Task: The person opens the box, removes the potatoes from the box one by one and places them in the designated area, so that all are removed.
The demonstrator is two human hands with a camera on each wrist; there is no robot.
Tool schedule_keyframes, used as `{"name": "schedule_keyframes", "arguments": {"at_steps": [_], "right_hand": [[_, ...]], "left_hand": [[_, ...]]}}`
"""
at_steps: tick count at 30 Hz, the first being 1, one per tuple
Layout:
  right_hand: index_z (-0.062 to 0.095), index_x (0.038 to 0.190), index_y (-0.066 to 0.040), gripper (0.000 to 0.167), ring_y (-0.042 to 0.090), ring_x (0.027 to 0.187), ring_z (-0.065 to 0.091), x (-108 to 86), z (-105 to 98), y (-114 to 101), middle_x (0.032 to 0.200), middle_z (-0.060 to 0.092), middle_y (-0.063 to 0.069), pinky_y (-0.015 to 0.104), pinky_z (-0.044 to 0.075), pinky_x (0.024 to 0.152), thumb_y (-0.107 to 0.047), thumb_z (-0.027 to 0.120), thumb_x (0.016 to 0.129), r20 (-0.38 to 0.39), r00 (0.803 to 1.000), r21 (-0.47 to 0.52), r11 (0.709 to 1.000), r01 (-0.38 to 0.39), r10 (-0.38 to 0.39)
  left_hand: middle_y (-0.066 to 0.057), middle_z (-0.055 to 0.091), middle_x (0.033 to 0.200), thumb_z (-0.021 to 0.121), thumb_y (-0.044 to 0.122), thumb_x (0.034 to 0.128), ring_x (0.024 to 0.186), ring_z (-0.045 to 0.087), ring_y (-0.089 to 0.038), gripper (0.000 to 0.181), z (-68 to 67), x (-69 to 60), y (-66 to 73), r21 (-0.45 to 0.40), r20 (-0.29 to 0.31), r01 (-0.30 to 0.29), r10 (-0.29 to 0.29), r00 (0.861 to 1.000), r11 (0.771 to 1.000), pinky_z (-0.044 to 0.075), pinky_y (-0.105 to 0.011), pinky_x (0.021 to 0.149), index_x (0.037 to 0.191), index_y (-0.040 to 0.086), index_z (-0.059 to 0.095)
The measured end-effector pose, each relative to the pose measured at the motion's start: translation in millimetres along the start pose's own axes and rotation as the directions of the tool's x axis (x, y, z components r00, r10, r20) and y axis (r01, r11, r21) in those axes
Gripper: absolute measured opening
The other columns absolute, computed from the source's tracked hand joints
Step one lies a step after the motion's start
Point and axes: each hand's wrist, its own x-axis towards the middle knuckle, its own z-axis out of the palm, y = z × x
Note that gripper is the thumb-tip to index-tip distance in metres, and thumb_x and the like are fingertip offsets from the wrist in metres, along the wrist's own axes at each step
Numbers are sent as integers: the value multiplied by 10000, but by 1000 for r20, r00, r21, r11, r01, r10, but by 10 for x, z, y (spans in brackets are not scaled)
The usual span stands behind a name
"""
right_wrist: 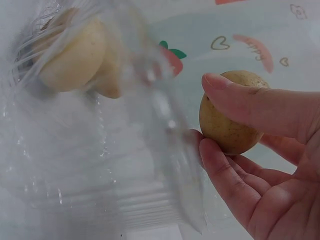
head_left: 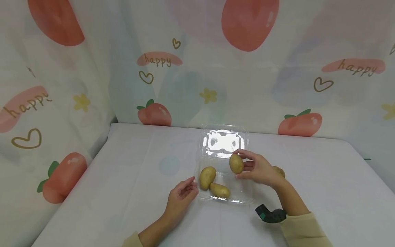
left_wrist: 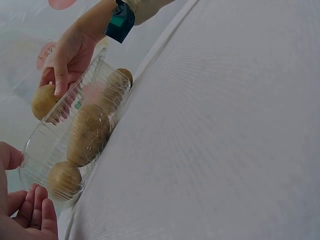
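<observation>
Gripping a potato [head_left: 236, 163] in the right hand [head_left: 260, 171] with curled fingers, up above the clear container [head_left: 242, 188] | poised at its left edge with the left hand [head_left: 180, 199], loose-fingered, grasping nothing | spotting two potatoes [head_left: 207, 178] inside, another potato [head_left: 280, 171] behind that right wrist [head_left: 277, 181]!

1. Head: looks forward and down over the surface [head_left: 139, 164], farthest back.
2. Left wrist: low, tilted, facing the clear plastic clamshell [left_wrist: 47, 142] side-on.
3. Right wrist: closest, facing the raised potato [right_wrist: 225, 131].
4. Both wrist views share clamshell and potato.
</observation>
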Motion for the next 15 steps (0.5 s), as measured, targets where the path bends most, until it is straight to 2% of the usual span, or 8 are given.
{"name": "schedule_keyframes", "arguments": {"at_steps": [15], "right_hand": [[457,1279,4,690,281,949,602,-114,-124,8,1146,500,211,278,509,807,-42,801,683,-41,999,2,1000,16,-16]], "left_hand": [[-209,539,1091,611,6,858,995,532,-218,438,4,-6,3,5,-2,7,-7,1000,1000,460,-194,862,1253,-117,467]]}}
